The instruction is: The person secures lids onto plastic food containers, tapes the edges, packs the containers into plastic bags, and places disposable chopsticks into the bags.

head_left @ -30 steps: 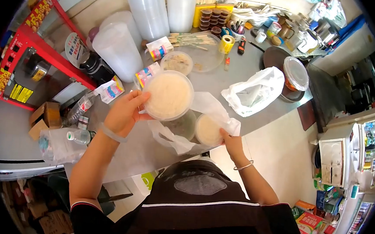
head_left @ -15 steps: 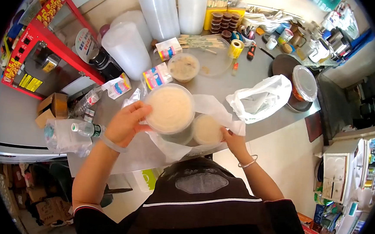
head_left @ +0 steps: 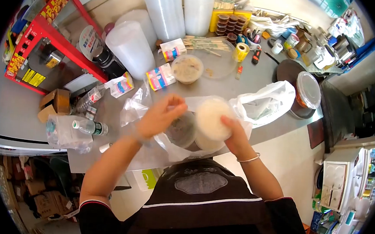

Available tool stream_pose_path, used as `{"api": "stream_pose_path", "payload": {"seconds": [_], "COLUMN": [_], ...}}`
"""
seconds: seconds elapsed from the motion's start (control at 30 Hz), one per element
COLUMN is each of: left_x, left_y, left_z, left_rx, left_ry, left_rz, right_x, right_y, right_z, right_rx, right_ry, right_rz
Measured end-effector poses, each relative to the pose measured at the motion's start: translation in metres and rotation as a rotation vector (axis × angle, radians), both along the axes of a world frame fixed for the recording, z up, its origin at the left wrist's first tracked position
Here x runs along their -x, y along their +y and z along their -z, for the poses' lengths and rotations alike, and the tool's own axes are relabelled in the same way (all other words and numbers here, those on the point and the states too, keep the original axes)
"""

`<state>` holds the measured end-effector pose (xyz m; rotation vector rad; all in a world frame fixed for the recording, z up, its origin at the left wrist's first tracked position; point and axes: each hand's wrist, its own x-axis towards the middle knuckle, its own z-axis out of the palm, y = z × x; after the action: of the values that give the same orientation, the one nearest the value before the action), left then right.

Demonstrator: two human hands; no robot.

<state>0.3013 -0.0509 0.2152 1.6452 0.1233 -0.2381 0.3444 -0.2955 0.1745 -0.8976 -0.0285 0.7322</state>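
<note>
My right hand (head_left: 237, 135) grips the edge of a round plastic tub (head_left: 213, 116) with cream-coloured contents. The tub is over a second pale tub (head_left: 207, 143), which is partly hidden; I cannot tell whether they touch. Left of them sits a round, clear, greyish container (head_left: 182, 132) in an opened white plastic bag (head_left: 168, 148). My left hand (head_left: 163, 115) is raised just above and left of this container. Its fingers are bent and smeared by motion, and no object shows in them.
Behind lie a lidded tub of brownish food (head_left: 187, 69), tissue packs (head_left: 160, 76), skewers and a yellow tape roll (head_left: 241, 52). Right are a white carrier bag (head_left: 264, 105) and a lidded bowl (head_left: 308, 90) on a dark round pan. A red popcorn machine (head_left: 48, 50) and a bottle (head_left: 90, 127) stand left.
The cream tub has gone from my left hand to my right, moving rightward over the second tub. My left hand has let go and moved right; the greyish container is now uncovered.
</note>
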Motion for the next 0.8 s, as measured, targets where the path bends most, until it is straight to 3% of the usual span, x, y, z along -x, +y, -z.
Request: {"api": "stream_pose_path", "payload": {"seconds": [0.07,0.13,0.23,0.33,0.37,0.47,0.57,0.67,0.8], "left_x": [-0.028,-0.052,-0.091,-0.116,-0.122,-0.125,-0.125,-0.122,-0.107], "left_y": [0.006,-0.001,-0.016,-0.001,0.011,0.024,0.024,0.017,0.005], "left_z": [0.006,0.043,0.055,0.075,0.078,0.072,0.067,0.071,0.062], "left_rx": [-0.926,-1.254,-1.412,-1.178,-1.044,-0.8,-0.751,-0.84,-0.896], "left_ry": [-0.687,-0.752,-0.259,-0.276,-0.31,-0.316,-0.281,-0.431,-0.434], "left_rz": [0.104,0.247,0.552,0.086,0.059,0.057,0.064,0.087,0.104], "right_x": [-0.01,-0.019,-0.024,-0.026,-0.029,-0.052,-0.075,-0.075,-0.075], "right_y": [0.0,0.002,0.01,0.026,0.034,0.051,0.05,0.052,0.04], "right_z": [0.004,0.004,-0.002,-0.009,-0.011,0.02,0.038,0.05,0.059], "right_rx": [0.007,-0.003,0.026,0.071,0.091,0.163,0.297,0.39,0.557], "right_ry": [0.012,0.007,-0.03,0.018,0.043,0.118,0.01,-0.126,-0.186], "right_rz": [0.13,0.194,0.074,-0.058,-0.091,-0.078,-0.072,-0.058,-0.119]}}
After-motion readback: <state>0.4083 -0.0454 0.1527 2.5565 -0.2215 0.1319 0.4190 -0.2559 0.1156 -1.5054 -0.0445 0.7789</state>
